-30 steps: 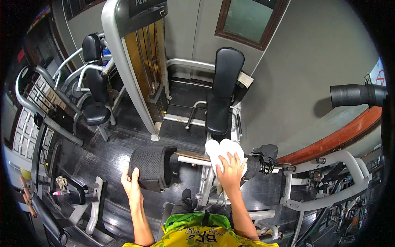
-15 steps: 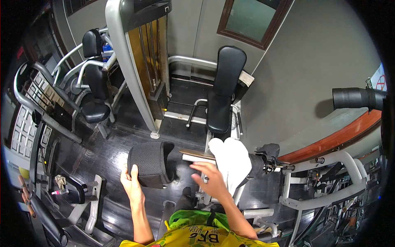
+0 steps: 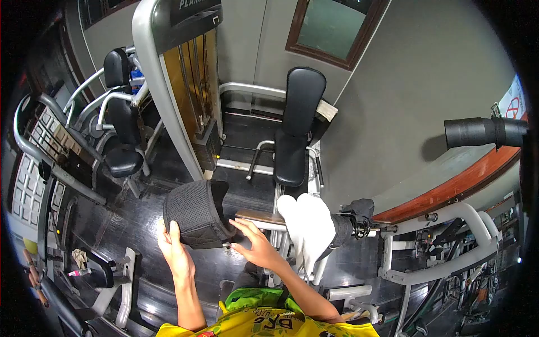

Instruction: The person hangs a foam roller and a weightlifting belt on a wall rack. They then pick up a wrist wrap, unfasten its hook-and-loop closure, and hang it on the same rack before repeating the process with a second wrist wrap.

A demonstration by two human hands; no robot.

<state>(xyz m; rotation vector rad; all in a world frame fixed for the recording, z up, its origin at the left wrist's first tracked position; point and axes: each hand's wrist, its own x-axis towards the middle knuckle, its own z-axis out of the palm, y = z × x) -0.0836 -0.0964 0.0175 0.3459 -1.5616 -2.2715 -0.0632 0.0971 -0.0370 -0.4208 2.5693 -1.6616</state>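
- The black padded band (image 3: pixel 193 216) is curled into an open loop, held up in front of the body over the dark floor (image 3: pixel 143 269).
- The left hand (image 3: pixel 178 258) grasps the band by its lower left edge, thumb on the near face; a firm pinch there should keep the loop from swinging.
- The right hand (image 3: pixel 261 251) is at the band's right edge with its fingers parted and not clenched — whether they touch it, I cannot tell.
- Handling it well would mean steadying both edges evenly, since mesh like this probably flexes and could twist if only one side is held.
- Right of the band is a wood-topped bar (image 3: pixel 261 218), close enough that a wide sweep of the right hand could knock it.
- Farther right of the band, white cloth pieces (image 3: pixel 309 227) hang beside a black strap (image 3: pixel 339 231) — loose, and perhaps easily snagged by the right forearm.
- Beyond the band stand a black padded seat (image 3: pixel 290 160) and a grey machine upright (image 3: pixel 163 84); reaching forward leaves less room there.
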